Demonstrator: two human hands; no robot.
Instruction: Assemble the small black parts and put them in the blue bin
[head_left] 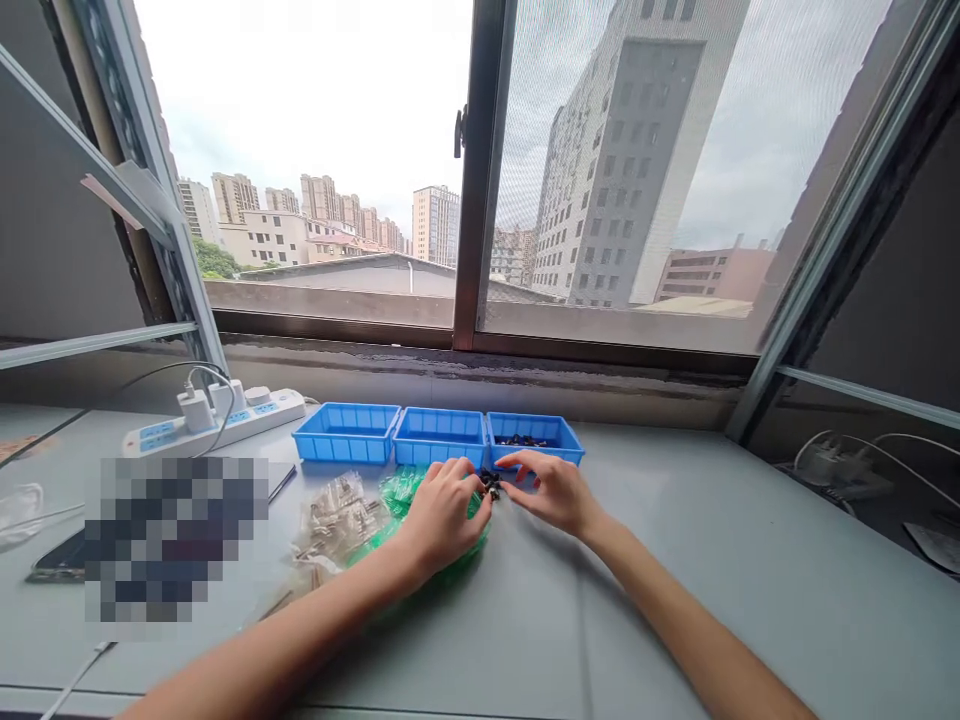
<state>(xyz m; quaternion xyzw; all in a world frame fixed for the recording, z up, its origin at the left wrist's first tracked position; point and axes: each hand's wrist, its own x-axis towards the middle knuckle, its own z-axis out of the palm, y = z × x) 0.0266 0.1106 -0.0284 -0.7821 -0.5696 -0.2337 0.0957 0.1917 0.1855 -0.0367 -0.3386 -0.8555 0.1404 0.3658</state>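
Observation:
My left hand point(448, 515) is curled over a green plastic bag point(401, 488), its thumb and fingertips closing on small black parts point(490, 484). What exactly these parts are is too small to make out. From the other side, my right hand point(553, 490) reaches to the same parts, its thumb and index finger apart and nothing plainly between them. Just behind the hands, a blue bin point(536, 458) holds more small dark pieces. Clear bags point(341, 515) with small pieces inside lie to the left of the green bag, which is partly hidden beneath my left hand and forearm.
Two more blue bins, a middle one point(439, 455) and a left one point(345, 450), stand in line with the first. A white power strip point(281, 410) with plugs sits at the back left. A tablet-like device point(56, 560), partly pixelated, lies on the grey table point(675, 530).

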